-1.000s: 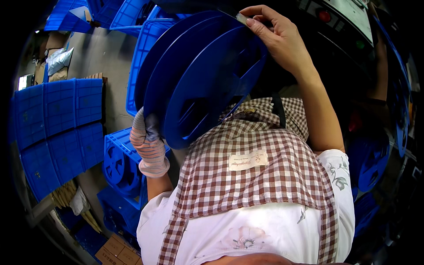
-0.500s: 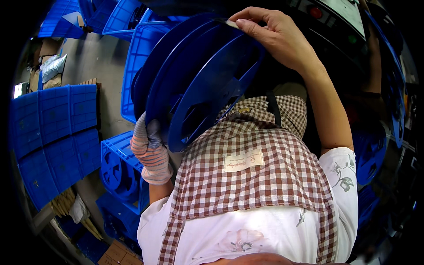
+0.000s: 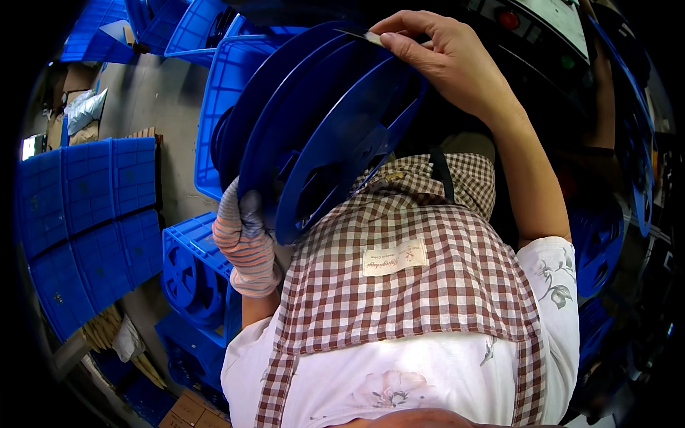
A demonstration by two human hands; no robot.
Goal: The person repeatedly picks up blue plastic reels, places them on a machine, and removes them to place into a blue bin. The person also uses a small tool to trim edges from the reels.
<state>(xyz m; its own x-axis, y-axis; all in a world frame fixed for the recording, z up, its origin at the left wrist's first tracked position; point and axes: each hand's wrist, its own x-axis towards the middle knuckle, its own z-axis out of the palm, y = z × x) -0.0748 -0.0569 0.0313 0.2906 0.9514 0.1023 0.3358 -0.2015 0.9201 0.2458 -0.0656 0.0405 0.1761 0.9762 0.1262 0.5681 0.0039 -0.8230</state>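
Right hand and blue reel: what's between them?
Head view: the right hand pinches a small pale piece, which lies between it and the blue reel.

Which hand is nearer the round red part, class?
Right. The right hand is left of and below the red part; the gloved left hand is farther down and left, at the reel.

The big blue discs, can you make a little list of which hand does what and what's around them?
Left hand: in a striped glove, holding the blue discs at their lower left edge
Right hand: bare, pinching a small pale thing, too small to identify, by their top edge
Clothes: checked apron, white shirt
Far left: blue crates
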